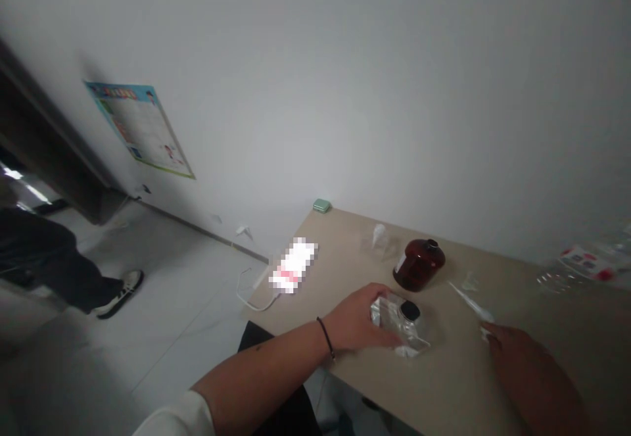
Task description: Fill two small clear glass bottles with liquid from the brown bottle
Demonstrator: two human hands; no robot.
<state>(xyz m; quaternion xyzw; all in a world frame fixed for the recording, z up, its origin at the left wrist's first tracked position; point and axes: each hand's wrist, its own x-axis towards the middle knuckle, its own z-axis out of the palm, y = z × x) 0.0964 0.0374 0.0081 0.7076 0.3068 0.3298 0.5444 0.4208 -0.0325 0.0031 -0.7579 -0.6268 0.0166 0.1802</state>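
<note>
My left hand (365,321) is wrapped round the near-left side of a clear plastic container (392,314) with a round black top and shiny, crinkled edges. It rests on the beige table (345,252). In my right hand (517,357), the fingers pinch the near end of a slim white stick-like piece (473,303) that points away to the upper left. Its exact kind is unclear in the blur. A dark red-brown bottle (419,266) with an open neck stands just behind the container. A small crumpled clear wrapper (469,282) lies beside the white piece.
A lit phone (294,266) with a white cable lies at the table's left edge. Farther back are a small green case (321,206) and a clear bag (379,239). A large plastic bottle (586,265) lies at right. Another person's leg (64,265) shows at far left.
</note>
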